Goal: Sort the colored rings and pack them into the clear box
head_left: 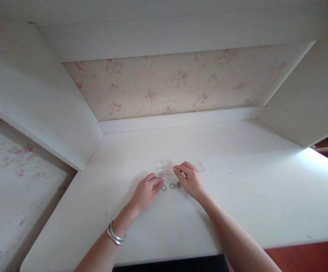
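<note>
The relation that counts is between the right hand (175,169) and the clear box (163,163): the hand sits over the box's right end, fingertips pointing left. The left hand (158,182) is at the near left corner, so both are close and the right is nearer to the interior. The box's long axis is hard to read, since fingers cover part of it; a few small items, including a yellowish piece (168,172), show inside.

On the person's side of the box, 3 rings make a short row running left to right: a gold ring (164,190) just beside the left fingertips, a green ring (170,186) in the middle, and a dark ring (179,185) below the right palm. A clear flat panel (perhaps the lid) (200,166) extends beyond the right knuckles.

The right thumb and finger are drawn together; I cannot tell whether anything is pinched there. The left fingers are curled, their grip equally unclear.

All this rests on a white worktop (246,189), with side panels (53,87) at either end and floral wallpaper (149,87) behind. Silvery bangles (114,238) circle the left wrist, and a black object (172,265) crosses the bottom edge.
</note>
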Available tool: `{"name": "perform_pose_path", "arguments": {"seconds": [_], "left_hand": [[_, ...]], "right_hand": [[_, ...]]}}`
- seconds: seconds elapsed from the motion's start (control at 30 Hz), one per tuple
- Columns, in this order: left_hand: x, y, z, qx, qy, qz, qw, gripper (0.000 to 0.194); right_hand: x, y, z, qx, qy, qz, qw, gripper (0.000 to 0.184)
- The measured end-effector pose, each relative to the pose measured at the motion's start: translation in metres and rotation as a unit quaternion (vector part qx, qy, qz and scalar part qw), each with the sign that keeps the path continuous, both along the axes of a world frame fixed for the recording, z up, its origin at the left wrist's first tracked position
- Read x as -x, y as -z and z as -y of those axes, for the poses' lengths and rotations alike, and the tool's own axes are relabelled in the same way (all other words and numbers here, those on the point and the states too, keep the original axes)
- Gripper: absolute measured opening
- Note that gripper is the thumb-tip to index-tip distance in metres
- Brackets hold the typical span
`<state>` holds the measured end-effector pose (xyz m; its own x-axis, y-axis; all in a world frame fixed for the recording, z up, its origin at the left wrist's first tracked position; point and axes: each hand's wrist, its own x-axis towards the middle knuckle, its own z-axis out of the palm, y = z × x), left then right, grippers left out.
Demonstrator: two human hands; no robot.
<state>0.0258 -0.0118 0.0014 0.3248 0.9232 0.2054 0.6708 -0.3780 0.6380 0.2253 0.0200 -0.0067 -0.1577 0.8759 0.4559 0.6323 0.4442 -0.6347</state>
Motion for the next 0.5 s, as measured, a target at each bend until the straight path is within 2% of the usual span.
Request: {"name": "perform_pose_path", "arguments": {"seconds": [0.13, 0.23, 0.4, 0.5], "left_hand": [[-0.003, -0.015, -0.015, -0.051, -0.018, -0.010, 0.998, 0.027], [-0.010, -0.023, -0.028, -0.074, -0.022, -0.052, 0.996, 0.026], [-0.023, -0.023, -0.043, -0.060, -0.017, -0.175, 0.983, 0.027], [-0.025, -0.020, -0.046, -0.043, -0.001, -0.205, 0.978, 0.030]], "right_hand": [[0.000, -0.004, 0.005, -0.004, -0.051, 0.057, 0.997, 0.019], [0.002, -0.007, 0.011, -0.006, -0.103, 0.109, 0.989, 0.014], [0.009, -0.010, 0.021, -0.006, -0.153, 0.170, 0.973, 0.013], [0.012, -0.010, 0.023, -0.004, -0.171, 0.203, 0.964, 0.013]]}}
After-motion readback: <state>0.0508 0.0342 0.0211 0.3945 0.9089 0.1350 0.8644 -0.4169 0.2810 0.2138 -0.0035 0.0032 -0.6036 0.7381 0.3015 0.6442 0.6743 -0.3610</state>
